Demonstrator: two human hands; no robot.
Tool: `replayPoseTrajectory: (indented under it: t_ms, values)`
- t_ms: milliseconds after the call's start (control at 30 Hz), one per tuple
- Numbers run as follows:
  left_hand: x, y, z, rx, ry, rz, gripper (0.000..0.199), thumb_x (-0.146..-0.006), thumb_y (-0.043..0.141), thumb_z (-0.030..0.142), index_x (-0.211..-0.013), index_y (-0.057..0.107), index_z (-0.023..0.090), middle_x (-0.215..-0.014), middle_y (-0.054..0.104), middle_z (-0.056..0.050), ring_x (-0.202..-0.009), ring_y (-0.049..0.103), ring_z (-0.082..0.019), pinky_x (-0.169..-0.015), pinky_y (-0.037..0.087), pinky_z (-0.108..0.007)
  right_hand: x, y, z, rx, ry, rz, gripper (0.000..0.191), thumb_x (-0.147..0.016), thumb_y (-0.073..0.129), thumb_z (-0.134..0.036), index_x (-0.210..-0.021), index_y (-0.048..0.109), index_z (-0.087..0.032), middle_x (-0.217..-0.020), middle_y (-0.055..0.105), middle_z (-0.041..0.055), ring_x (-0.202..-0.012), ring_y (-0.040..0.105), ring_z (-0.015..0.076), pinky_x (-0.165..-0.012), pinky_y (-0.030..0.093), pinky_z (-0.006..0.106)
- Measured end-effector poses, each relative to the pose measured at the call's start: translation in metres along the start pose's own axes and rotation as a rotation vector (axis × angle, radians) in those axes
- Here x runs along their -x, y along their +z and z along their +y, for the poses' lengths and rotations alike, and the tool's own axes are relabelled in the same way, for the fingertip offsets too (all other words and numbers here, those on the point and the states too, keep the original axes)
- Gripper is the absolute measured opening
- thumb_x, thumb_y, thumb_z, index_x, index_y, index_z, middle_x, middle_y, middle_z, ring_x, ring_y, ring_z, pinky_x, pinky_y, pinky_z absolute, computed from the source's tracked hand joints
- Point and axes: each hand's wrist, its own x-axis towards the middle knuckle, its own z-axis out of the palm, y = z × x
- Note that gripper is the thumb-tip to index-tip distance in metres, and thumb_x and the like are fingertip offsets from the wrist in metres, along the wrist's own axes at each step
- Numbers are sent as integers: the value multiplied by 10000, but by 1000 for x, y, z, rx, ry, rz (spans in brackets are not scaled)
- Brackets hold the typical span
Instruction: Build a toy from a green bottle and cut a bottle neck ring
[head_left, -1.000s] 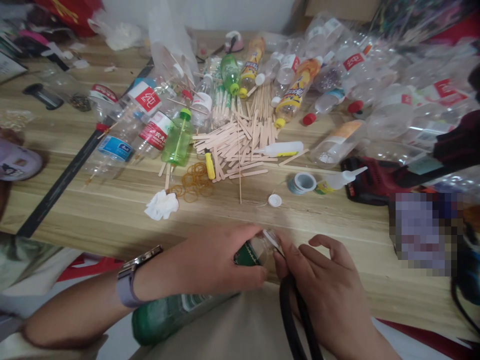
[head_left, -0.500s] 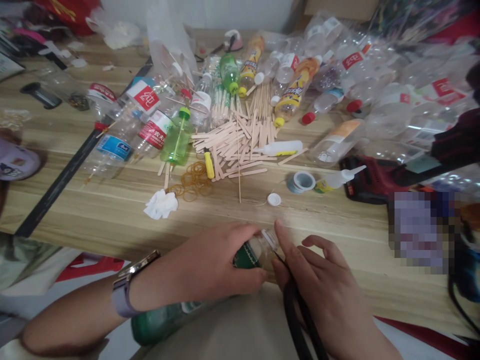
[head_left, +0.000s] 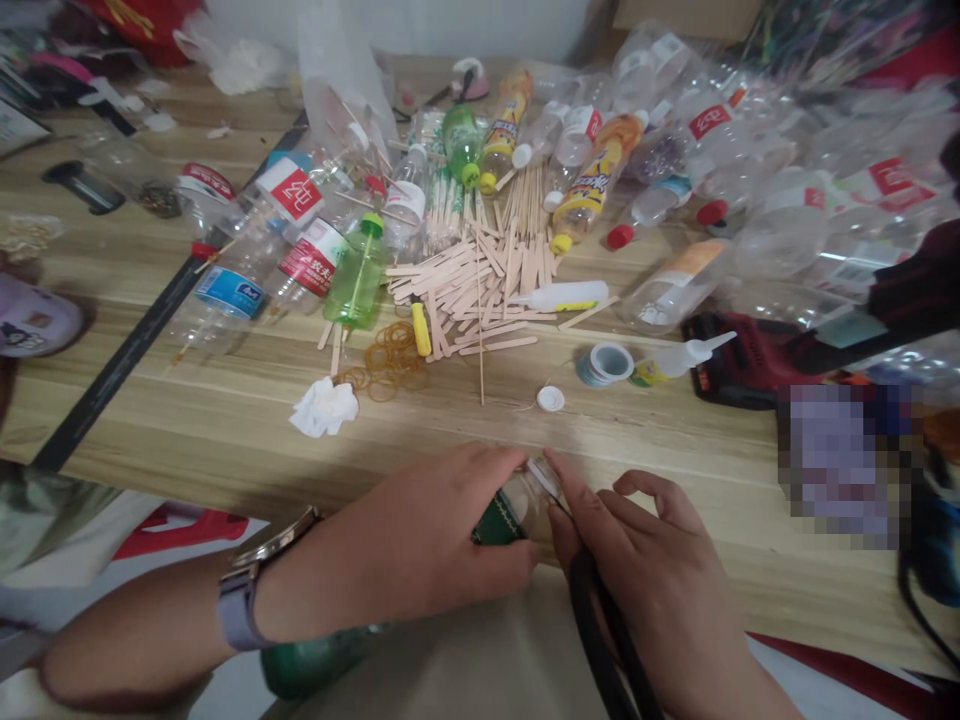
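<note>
My left hand (head_left: 427,540), with a watch on its wrist, is wrapped round a plastic bottle (head_left: 498,520) with a dark green label. The bottle lies slanted at the table's front edge, its green base showing below my forearm and its clear neck pointing up and right. In my right hand (head_left: 645,560) are scissors (head_left: 596,625) with black loop handles, gripped close to the blades. The blades are mostly hidden; their tip meets the bottle neck by a white ring (head_left: 544,478). My right index finger rests along the neck.
Beyond my hands on the wooden table (head_left: 420,425) lie a white cap (head_left: 550,399), crumpled tissue (head_left: 324,407), rubber bands (head_left: 390,360), wooden sticks (head_left: 495,290) and a glue bottle (head_left: 675,358). Several plastic bottles (head_left: 592,185) fill the back. A red-black power tool (head_left: 731,360) lies right.
My right index finger has come closer against the bottle neck. Both hands and the bottle have shifted only slightly; the scissors remain at the neck.
</note>
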Motion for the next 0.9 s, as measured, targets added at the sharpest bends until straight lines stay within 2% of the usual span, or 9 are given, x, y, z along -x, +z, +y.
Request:
replayPoseTrajectory:
  t_ms: [200,400,567,700,800,900]
  values:
    - [4,9,-2,-104,7,53,381,-902,633,278,-1275,565,248,-1220,688,-53,-1117,632,-267,-957,507,-398,-3,0,-2,-20,15,17,305,-1041,359,-147,-1283,542,-113,-622,671,-49,-534,616,141,-786,373,361]
    - [7,12,4,-183,-43,45,262,-915,618,278,-1163,593,200,-1162,681,-78,-1066,633,-274,-906,520,-417,0,1,-2,-37,34,37,266,-1015,381,-137,-1196,575,-140,-605,648,-65,-507,597,122,-788,386,345]
    - [7,16,12,-271,-99,41,305,-958,562,290,-1232,570,157,-1135,661,-101,-1043,626,-283,-900,528,-445,2,2,-1,-61,60,10,279,-986,395,-127,-1187,588,-155,-625,667,-59,-519,600,125,-802,394,345]
    - [5,21,12,-333,-114,30,298,-934,583,290,-1202,582,160,-1121,648,-113,-1018,620,-310,-864,543,-488,3,4,-3,-71,66,30,279,-977,412,-115,-1186,592,-161,-635,679,-61,-512,593,121,-798,398,339]
    - [5,23,11,-358,-110,32,336,-942,563,288,-1252,557,160,-1121,639,-113,-1012,617,-310,-860,551,-499,4,4,-4,-86,74,42,270,-981,410,-117,-1178,592,-151,-657,695,-54,-533,613,115,-803,398,335]
    - [6,26,15,-388,-130,11,355,-945,550,283,-1279,542,159,-1121,636,-118,-1014,616,-320,-854,558,-521,2,3,-4,-77,73,34,238,-993,403,-125,-1100,614,-157,-660,695,-45,-559,627,122,-804,393,339]
